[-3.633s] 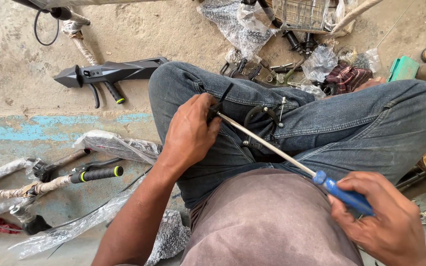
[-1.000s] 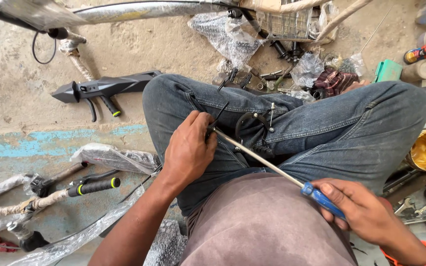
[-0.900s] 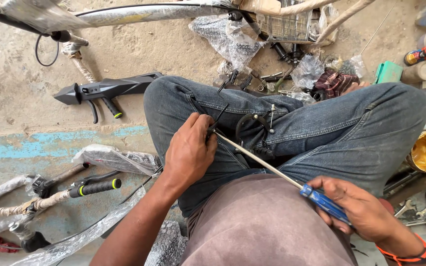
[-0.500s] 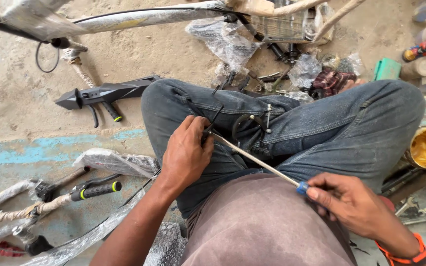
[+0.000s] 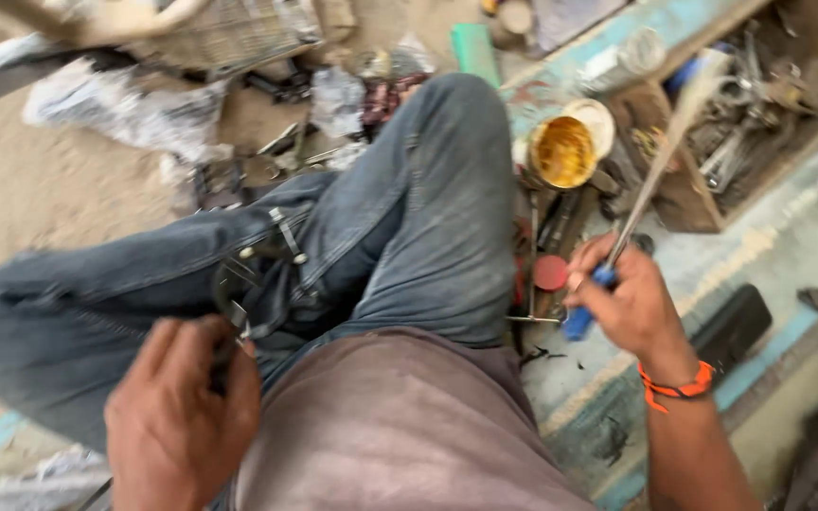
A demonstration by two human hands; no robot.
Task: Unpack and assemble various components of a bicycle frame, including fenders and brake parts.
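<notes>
I sit with my jeans-clad legs crossed. My left hand [image 5: 182,416] rests on my lap, fingers closed on a small black metal part [image 5: 243,284] with a clamp and screws that lies on my thigh. My right hand [image 5: 629,305], with an orange band on the wrist, is off to my right side and grips a long screwdriver [image 5: 650,175] by its blue handle. The shaft points up and away toward a wooden box; it is blurred by motion.
A wooden box [image 5: 688,203] of spanners and tools stands at the upper right. Beside my knee are an open tin of yellow grease [image 5: 563,151], a red cap [image 5: 550,273] and a black flat object [image 5: 733,326]. Plastic wrap, a wire basket [image 5: 229,38] and metal scraps lie beyond my legs.
My view has swung to the right. My right hand has pulled the screwdriver off the part in my lap and swung it out to the right, toward the tool box.
</notes>
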